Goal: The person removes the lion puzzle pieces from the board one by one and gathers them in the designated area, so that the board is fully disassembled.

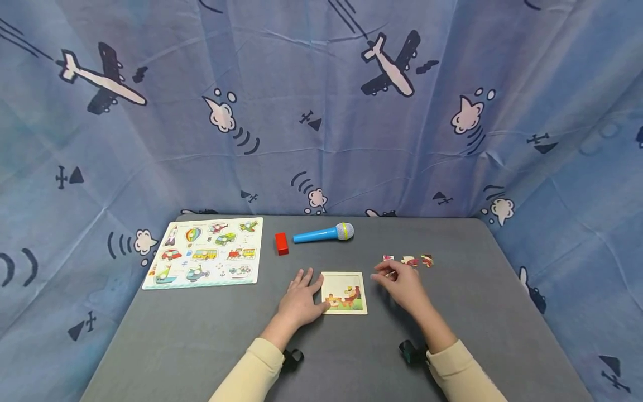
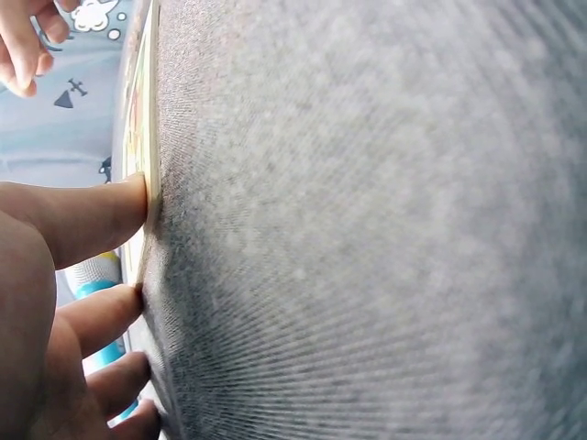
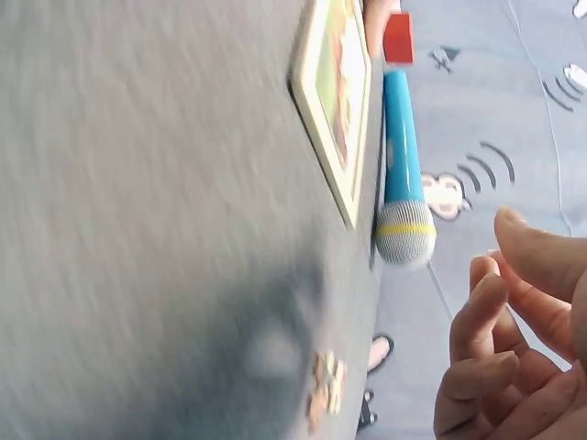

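Bracing the puzzle with our spread left hand, thumb at its near left corner, we probably stop it sliding. Our right hand curls to its right, fingertips near thumb; we cannot tell whether they pinch anything. Pieces lie just beyond, likely for easy reach; the microphone, beyond the puzzle, seems parked aside.

a square, pale wooden puzzle board lies flat on the table, its left edge touched by the left hand; cartoon-animal pieces fill its lower and right part, the upper left showing bare wood. colourful loose pieces lie beyond the right hand, between whose bent fingers something small shows, too hidden to identify.
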Action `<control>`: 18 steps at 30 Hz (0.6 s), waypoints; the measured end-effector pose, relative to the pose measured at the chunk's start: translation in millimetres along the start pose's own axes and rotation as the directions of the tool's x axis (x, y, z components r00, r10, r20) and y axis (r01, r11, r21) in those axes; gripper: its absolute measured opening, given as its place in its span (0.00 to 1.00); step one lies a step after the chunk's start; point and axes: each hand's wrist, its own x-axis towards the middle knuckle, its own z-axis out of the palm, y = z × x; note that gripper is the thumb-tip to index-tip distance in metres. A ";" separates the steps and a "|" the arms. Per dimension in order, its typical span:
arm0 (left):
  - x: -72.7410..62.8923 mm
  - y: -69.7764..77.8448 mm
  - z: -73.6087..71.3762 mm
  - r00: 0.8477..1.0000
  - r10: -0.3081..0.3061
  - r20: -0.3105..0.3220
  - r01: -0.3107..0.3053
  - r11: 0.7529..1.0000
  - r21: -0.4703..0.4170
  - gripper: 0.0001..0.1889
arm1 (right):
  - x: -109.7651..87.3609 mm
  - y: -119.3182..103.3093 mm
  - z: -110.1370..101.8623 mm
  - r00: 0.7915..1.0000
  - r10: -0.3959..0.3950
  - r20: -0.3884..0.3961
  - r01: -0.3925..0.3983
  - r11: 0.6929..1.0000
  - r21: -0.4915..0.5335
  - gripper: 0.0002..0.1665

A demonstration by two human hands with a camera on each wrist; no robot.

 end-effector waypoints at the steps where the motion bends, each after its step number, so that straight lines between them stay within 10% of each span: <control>1: 0.2 0.1 0.0 1.000 0.000 0.000 0.000 1.000 0.001 0.40 | -1.1 -1.7 3.2 1.000 0.009 0.019 -0.009 1.000 0.004 0.13; 18: 1.0 -1.3 1.1 1.000 -0.002 -0.006 0.002 1.000 0.015 0.40 | -3.6 -12.7 49.5 0.963 0.083 0.256 -0.039 0.984 -0.173 0.16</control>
